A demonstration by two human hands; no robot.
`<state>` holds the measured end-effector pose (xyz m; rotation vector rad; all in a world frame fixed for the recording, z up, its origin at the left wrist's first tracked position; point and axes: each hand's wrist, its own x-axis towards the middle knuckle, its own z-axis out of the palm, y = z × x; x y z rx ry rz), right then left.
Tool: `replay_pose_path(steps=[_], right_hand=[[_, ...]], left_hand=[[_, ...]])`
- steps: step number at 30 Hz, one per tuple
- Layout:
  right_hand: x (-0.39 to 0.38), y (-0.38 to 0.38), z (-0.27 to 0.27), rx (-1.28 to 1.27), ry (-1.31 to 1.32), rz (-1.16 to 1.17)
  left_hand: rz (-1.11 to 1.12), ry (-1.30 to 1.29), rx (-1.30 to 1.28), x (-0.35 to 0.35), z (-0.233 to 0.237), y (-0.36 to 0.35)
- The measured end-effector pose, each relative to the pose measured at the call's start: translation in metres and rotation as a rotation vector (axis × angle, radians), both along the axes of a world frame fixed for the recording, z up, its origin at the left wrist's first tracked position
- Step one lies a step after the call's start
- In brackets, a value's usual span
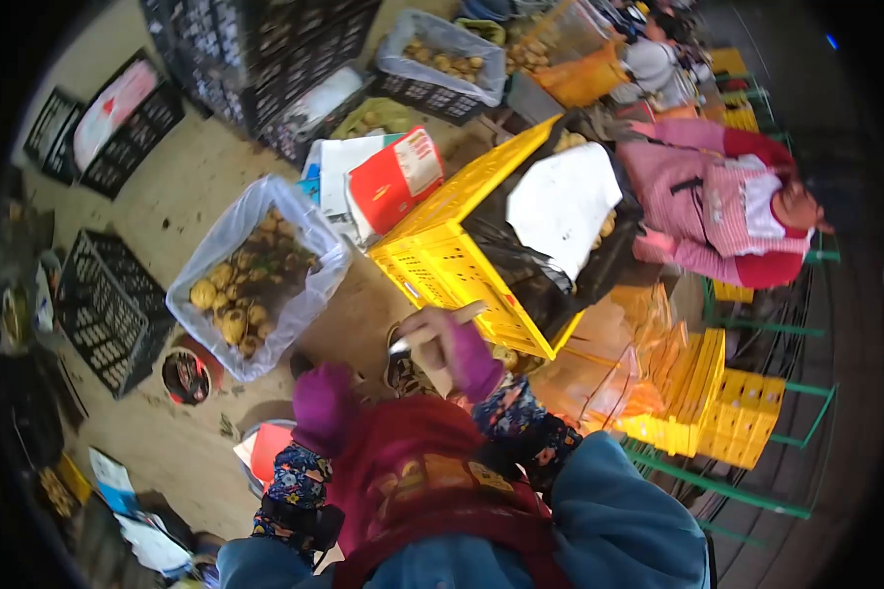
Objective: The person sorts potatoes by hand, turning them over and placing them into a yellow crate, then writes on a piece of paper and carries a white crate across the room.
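My right hand (432,339), in a light glove with a purple cuff, is closed around what looks like a small knife (470,311). Its pale wooden handle sticks out on one side, and a short shiny end shows on the other. My left hand (326,393) is low in front of my apron, mostly covered by purple fabric, so its fingers are hidden. Nearest to both hands is a crate lined with clear plastic (336,257), part filled with round yellow-brown tubers (234,312). Beyond my right hand a yellow crate (442,257) stands tilted in view.
Another person (712,201) in pink sleeves leans over the yellow crate's black liner and white sheet (565,206). Black crates (108,309) and a small bucket (189,373) stand left. A red box (395,182) lies ahead; yellow crates (742,417) are stacked right.
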<state>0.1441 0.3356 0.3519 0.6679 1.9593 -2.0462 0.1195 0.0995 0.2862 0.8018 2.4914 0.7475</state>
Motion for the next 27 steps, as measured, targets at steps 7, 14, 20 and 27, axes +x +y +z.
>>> replay_pose_path(steps=[7,14,20,27], right_hand=[[0.075,0.280,0.008,0.063,0.211,-1.015],[0.027,0.377,-0.101,0.268,0.101,-0.984],[0.007,0.384,-0.160,0.507,0.074,-0.838],[0.004,0.386,-0.160,0.406,0.092,-0.856]], left_hand=[[-0.204,0.116,0.459,-0.031,0.037,0.164],[-0.507,0.262,0.269,-0.066,-0.001,0.406],[-0.600,0.185,-0.112,-0.055,-0.062,0.444],[-0.575,0.150,-0.112,-0.052,-0.061,0.444]])
